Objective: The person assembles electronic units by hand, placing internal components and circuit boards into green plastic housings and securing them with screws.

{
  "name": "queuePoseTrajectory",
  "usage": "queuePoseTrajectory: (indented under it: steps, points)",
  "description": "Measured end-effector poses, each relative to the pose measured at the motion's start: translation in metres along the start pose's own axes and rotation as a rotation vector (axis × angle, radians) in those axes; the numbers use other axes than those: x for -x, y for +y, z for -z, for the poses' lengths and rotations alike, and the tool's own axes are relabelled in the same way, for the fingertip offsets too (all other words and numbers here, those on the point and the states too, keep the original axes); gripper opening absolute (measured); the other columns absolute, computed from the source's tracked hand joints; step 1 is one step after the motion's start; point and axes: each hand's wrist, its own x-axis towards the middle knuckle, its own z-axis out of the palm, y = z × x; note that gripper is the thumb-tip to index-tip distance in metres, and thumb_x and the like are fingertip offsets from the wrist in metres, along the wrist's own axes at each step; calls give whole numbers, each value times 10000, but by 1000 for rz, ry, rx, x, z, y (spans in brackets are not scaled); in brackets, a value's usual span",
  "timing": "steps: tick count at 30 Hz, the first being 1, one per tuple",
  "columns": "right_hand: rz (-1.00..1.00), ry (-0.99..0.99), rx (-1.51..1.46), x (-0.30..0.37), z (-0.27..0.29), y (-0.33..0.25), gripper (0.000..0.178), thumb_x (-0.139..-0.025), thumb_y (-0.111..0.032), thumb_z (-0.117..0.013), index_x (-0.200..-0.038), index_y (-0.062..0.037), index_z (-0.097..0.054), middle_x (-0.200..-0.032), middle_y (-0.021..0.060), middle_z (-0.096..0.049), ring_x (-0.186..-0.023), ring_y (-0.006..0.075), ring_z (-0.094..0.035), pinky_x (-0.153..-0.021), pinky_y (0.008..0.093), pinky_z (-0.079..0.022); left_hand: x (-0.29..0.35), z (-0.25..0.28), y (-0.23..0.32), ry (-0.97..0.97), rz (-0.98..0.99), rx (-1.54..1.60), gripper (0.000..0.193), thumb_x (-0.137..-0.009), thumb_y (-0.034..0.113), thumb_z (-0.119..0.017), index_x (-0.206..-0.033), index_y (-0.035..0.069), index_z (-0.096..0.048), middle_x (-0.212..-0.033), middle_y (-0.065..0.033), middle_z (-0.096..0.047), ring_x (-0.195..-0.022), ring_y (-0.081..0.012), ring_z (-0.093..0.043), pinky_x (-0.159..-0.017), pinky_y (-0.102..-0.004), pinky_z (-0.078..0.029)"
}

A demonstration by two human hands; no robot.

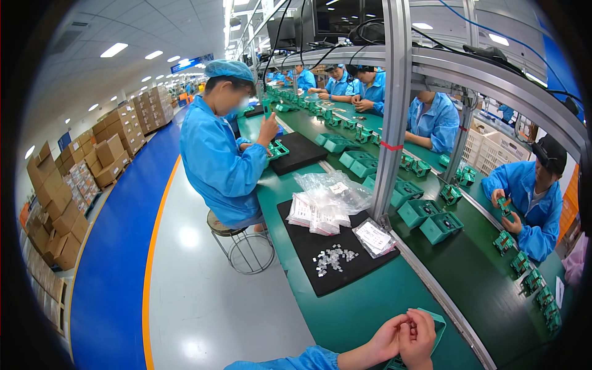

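My left hand (pixel 386 339) and my right hand (pixel 420 340) meet at the lower edge of the view, fingertips drawn together. Whatever they pinch, if anything, is too small or covered to make out. Partly behind and beneath them is a green plastic housing (pixel 440 323), mostly hidden by the right hand. Farther up the green bench, a black mat (pixel 302 262) carries a scatter of small clear or silvery pieces (pixel 333 259). Crumpled clear plastic bags (pixel 320 206) lie at its far side, and a flat labelled bag (pixel 374 238) rests at its right.
A metal post (pixel 396 117) rises beside the bench. Past a rail, open green housings (pixel 430 219) line a green conveyor surface (pixel 459 265). A seated co-worker (pixel 217 154) holds a green tool at the left; others sit across. A wire stool (pixel 242 246) stands by the bench.
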Motion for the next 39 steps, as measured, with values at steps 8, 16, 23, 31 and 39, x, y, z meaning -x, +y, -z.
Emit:
queuePoseTrajectory:
  steps: [8, 16, 23, 31, 39]
  points:
    - [-150, 40, -71, 1, 2, 16, 203, -667, 22, -618, -869, 12, -596, -886, 141, -603, -834, 277, -588, -740, 332, -475, -14, 17, -8, 33, -83, -27, 169, -923, 152, -415, -981, 24, -507, -925, -22, -539, -853, -88, -530, -797, -232, -451]
    - [-24, 6, 17, 0, 33, 1, 139, -750, -55, -590, -885, -31, -616, -877, 127, -594, -800, 304, -569, -701, 356, -458, 14, -1, -6, -12, -57, -369, 163, -881, 155, -483, -989, 55, -553, -1024, -97, -588, -894, -211, -567, -796, -346, -449]
    - [-119, -10, 55, 23, 51, -6, 141, -692, -70, -630, -830, -41, -612, -870, 98, -602, -805, 252, -575, -700, 330, -447, 31, -28, -9, 14, 90, -523, 164, -877, 115, -494, -980, 7, -561, -844, -53, -579, -750, -118, -539, -674, -236, -437]
    - [-125, -45, 19, 45, 76, 3, 132, -632, -118, -716, -734, -101, -634, -841, 17, -608, -731, 184, -573, -644, 297, -419, 47, -30, -26, 31, 198, -762, 223, -885, 110, -491, -1025, -45, -567, -878, -53, -553, -719, -111, -484, -660, -223, -408]
    - [-178, -257, 54, 43, 93, 8, 125, -650, -143, -695, -710, -105, -592, -988, 39, -544, -931, 259, -498, -754, 376, -395, 86, -31, -31, 117, 510, -495, 305, -927, 210, -426, -1069, -35, -539, -802, -28, -533, -567, -67, -440, -527, -196, -364]
